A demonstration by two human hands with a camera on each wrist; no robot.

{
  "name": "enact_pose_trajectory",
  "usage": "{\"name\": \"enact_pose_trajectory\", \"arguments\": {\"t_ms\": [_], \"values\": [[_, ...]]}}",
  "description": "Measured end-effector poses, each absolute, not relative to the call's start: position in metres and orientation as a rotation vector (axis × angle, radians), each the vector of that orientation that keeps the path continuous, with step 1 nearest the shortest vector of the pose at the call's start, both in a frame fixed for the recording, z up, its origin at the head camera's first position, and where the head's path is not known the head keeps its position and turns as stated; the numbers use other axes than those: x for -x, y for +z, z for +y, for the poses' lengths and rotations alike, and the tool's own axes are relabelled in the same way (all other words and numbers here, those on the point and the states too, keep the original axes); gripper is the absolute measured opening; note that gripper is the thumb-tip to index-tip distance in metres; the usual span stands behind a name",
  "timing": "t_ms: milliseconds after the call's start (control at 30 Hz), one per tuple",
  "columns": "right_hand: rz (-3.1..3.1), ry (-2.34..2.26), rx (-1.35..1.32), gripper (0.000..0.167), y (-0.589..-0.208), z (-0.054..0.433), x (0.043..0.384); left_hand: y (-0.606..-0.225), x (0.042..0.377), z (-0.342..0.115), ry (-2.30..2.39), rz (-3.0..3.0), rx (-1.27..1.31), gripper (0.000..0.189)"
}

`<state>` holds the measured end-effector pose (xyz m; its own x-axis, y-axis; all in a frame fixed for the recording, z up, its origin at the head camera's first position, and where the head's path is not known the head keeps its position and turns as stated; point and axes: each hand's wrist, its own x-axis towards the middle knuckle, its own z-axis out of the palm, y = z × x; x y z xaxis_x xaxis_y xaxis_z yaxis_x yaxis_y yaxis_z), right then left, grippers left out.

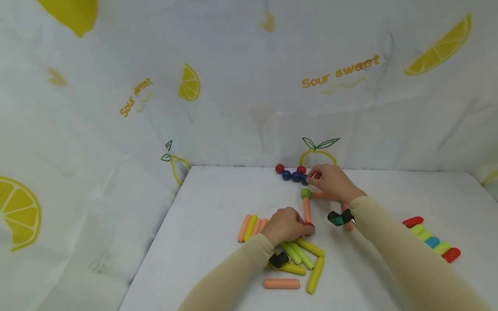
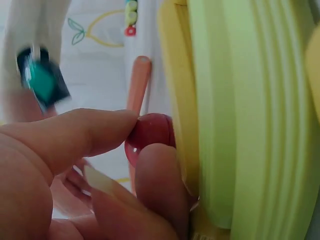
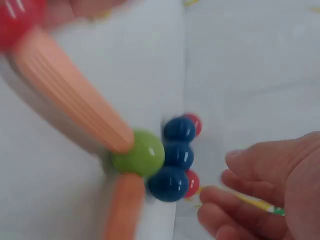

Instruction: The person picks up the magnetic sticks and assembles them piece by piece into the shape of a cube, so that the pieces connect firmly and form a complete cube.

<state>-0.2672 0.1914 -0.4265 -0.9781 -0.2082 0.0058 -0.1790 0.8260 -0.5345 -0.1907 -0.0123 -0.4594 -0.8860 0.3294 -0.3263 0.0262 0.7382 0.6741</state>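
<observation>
Hands were well apart on my feed. Left hand [image 1: 285,226] pinched a red ball [image 2: 150,129] mid-surface, at the near end of an orange stick [image 1: 307,209]; the green ball [image 1: 306,193] sat at that stick's far end. Right hand [image 1: 330,179] had fingers loosely bent, nothing in them, just beside the blue balls [image 1: 296,176] near the far edge.

Clutter: lime sticks [image 1: 302,255] and yellow sticks [image 1: 315,275] crowded the left hand's near side. A coloured row [image 1: 432,242] lay toward the right edge. Right sleeve [image 1: 404,250] blocked my view of part of the surface [image 1: 210,203].
</observation>
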Motion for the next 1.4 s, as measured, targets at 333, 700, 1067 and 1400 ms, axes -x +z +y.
{"name": "enact_pose_trajectory", "arguments": {"t_ms": [333,700,1067,1400], "values": [[2.961,-0.512,0.487,0.036,-0.433,0.172,0.343,-0.458,0.189,-0.015,0.954,2.538,-0.249,0.035],[2.968,-0.619,0.397,0.03,-0.425,0.201,0.316,-0.453,0.186,-0.004,0.914,2.568,-0.269,0.034],[2.96,-0.803,0.193,0.035,-0.429,0.237,0.178,-0.434,0.192,0.028,0.988,2.582,-0.372,0.027],[2.996,-0.842,0.063,0.039,-0.456,0.251,0.102,-0.445,0.208,0.102,0.784,2.547,-0.357,0.056]]}}
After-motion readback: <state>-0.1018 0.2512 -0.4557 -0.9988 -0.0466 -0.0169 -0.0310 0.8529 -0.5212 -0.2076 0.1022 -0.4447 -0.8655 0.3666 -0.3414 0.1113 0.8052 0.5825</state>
